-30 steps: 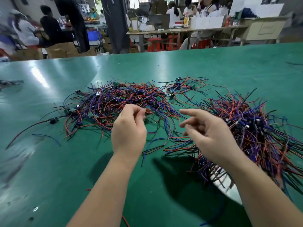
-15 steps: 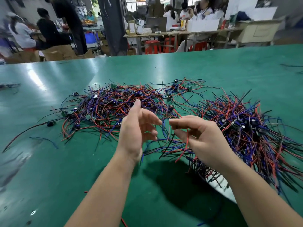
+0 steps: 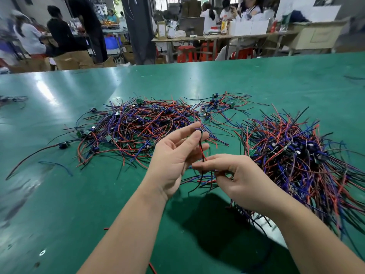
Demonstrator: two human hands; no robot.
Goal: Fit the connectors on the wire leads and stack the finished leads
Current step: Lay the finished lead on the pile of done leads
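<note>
While 2 piles of leads are lying on the green table (image 3: pixel 197 80), a right pile (image 3: pixel 296 155) & a centre pile (image 3: pixel 138 125), 2 hands are holding 1 lead (image 3: pixel 201 153) up btwn them. The left hand (image 3: pixel 173 155) is pinching its black connector (image 3: pixel 198 131), and the right hand (image 3: pixel 237 175) is pinching the wires (image 3: pixel 203 171) below. Prob. the fitting step; next is calling for firm seating, then stacking.

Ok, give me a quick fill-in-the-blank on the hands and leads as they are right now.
1. The left hand and right hand hold one lead between them, showing a black wire and a ____ one.
2. Its small black connector is pinched by the ____ hand.
3. The left pile and right pile of leads lie on a ____ table.

Missing words: red; left; green.
</note>
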